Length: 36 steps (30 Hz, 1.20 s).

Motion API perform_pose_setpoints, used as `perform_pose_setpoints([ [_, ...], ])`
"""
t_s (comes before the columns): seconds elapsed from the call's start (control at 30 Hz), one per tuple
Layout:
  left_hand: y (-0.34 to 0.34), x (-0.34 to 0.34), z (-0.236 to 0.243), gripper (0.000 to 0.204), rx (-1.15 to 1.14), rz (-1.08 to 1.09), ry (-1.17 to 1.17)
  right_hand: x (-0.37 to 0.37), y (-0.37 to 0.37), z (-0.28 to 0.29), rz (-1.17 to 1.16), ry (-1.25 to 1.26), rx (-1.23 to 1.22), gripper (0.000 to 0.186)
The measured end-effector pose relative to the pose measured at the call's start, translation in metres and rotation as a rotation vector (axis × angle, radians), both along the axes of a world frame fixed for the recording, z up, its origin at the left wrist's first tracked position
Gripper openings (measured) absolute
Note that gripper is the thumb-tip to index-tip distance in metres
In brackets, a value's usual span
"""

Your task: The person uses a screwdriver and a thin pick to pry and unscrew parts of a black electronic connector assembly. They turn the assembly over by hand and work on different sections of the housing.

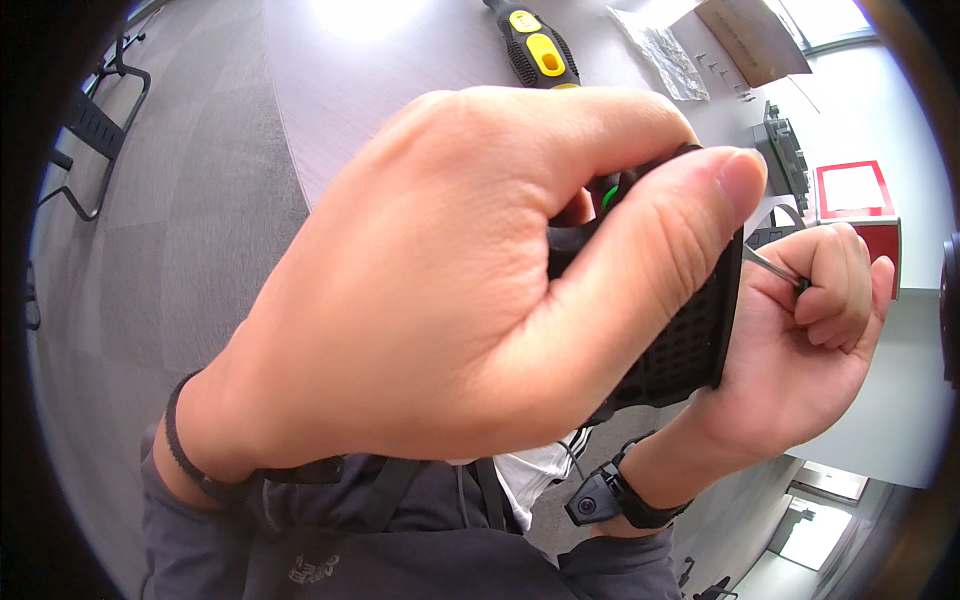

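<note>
Close to the camera, my left hand [430, 280] is closed around a black plastic housing [695, 335] with rows of small holes. Its thumb lies along the top edge, and a small green spot [609, 198] shows between thumb and forefinger. Much of the housing is hidden behind this hand. To its right, my right hand [805, 340] has its fingers curled around a thin metal rod [770, 264] with a dark end. The rod points at the housing's right side; whether its tip touches or enters it, I cannot tell.
On the grey table [330, 90] lie a black and yellow tool handle [543, 52], a clear plastic bag [662, 52], several screws [712, 68] and a brown cardboard piece [752, 40]. A dark grey part [784, 150] and a red-and-white box [882, 240] sit at right. A black chair [95, 125] stands left.
</note>
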<state>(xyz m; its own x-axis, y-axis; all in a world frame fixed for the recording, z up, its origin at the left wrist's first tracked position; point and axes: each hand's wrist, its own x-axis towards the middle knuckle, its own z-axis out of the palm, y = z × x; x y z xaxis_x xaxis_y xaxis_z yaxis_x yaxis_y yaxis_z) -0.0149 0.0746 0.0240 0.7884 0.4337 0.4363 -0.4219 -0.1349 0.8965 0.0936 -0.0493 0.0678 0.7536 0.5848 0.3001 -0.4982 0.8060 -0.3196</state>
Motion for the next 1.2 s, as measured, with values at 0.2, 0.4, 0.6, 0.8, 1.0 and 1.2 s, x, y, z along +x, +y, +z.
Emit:
perform_pose_setpoints([
  [0.2,0.004,0.0,0.0,0.035,0.058,0.048,0.02,0.005,0.002,-0.005,0.029,-0.006,-0.072,0.039],
  [0.4,0.019,-0.012,-0.004,0.052,0.24,-0.038,-0.038,-0.005,0.006,0.004,0.114,0.03,-0.089,0.041],
  [0.6,0.031,-0.015,-0.025,0.09,0.42,-0.187,-0.134,-0.015,0.007,0.007,0.133,-0.151,-0.147,0.047],
  [0.8,0.031,-0.024,-0.022,0.081,0.439,-0.19,-0.038,-0.018,0.01,0.016,0.109,-0.212,-0.277,0.049],
  [1.0,0.035,-0.021,-0.029,0.075,0.36,-0.274,-0.057,-0.022,0.014,0.03,0.091,-0.367,-0.432,0.049],
  [1.2,0.036,-0.021,-0.027,0.074,0.349,-0.24,-0.061,-0.02,0.02,0.028,0.123,-0.334,-0.428,0.05],
])
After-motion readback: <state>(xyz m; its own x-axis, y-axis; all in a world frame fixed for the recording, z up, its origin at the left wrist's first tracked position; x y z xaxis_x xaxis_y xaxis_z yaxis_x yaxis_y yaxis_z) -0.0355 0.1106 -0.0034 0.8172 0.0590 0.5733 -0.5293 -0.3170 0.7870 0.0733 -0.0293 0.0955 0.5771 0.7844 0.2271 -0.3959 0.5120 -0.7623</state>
